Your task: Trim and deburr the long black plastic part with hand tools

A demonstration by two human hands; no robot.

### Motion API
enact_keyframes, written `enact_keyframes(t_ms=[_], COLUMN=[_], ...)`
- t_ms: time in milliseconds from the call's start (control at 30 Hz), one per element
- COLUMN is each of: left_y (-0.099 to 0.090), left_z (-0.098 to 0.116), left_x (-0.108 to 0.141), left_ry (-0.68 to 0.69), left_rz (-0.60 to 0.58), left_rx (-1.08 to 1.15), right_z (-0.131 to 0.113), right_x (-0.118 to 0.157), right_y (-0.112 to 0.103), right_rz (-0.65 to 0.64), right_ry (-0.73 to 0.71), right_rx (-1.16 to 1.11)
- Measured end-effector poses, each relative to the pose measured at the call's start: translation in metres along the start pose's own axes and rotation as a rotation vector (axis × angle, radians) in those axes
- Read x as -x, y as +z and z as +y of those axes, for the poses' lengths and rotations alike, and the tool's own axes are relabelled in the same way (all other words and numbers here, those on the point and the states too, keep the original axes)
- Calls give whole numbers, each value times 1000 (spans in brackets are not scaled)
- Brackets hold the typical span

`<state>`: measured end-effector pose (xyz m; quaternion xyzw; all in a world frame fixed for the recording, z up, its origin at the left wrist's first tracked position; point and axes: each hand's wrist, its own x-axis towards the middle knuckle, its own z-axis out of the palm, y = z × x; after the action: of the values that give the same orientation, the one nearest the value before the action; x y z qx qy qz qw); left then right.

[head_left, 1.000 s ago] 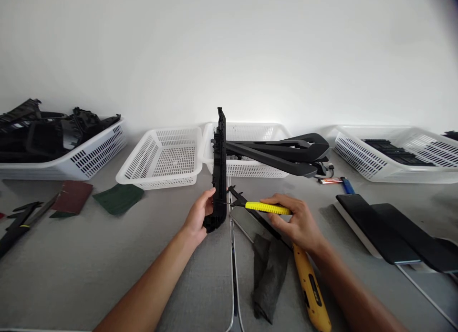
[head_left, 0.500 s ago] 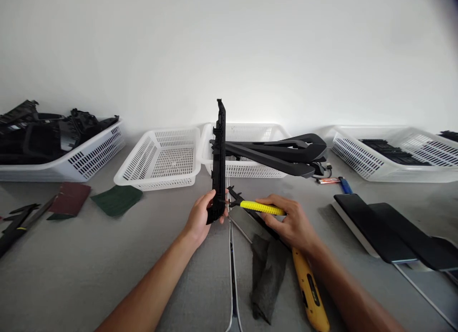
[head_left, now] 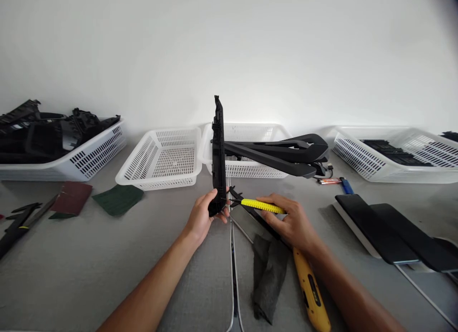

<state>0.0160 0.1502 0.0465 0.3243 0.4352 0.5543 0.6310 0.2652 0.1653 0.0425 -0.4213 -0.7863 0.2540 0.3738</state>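
My left hand [head_left: 202, 213] is closed around the lower end of a long narrow black plastic trim part [head_left: 219, 155], which stands nearly upright with clips and ribs along its side. My right hand [head_left: 290, 220] grips a tool with a ribbed yellow handle [head_left: 261, 206]. Its thin dark tip points left and meets the part's lower right edge, near the fingers of my left hand; whether it touches the plastic I cannot tell. Below my right hand lie a yellow handheld tool [head_left: 312, 294], a dark grey cloth [head_left: 267, 279] and a black tool with jaws [head_left: 236, 194].
White baskets stand along the wall: one with black parts [head_left: 96, 153], another basket [head_left: 161, 183], one bearing long black trims [head_left: 275, 155], and one at right [head_left: 411, 177]. Red sandpaper [head_left: 71, 198] and a green sheet [head_left: 118, 200] lie left; phone-like black slabs [head_left: 375, 227] lie right.
The black part has shifted slightly up and its upper end leans a little more to the left. The fingers of my left hand show more beyond its lower edge. Both hands keep their holds.
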Motion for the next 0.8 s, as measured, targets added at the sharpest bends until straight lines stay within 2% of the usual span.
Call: enact_keyframes(t_ms=[100, 267, 500, 800], left_y=[1, 3, 2, 2], left_z=[0, 0, -4, -1], left_x=[1, 2, 2, 2], left_ry=[11, 51, 84, 70], left_rz=[-20, 19, 86, 112], left_rx=[-29, -65, -192, -153], right_z=[2, 4, 0, -3], right_x=[1, 1, 1, 0], right_y=[0, 0, -5, -8], right_rz=[23, 54, 32, 57], right_ry=[0, -1, 13, -1], right_rx=[1, -5, 2, -9])
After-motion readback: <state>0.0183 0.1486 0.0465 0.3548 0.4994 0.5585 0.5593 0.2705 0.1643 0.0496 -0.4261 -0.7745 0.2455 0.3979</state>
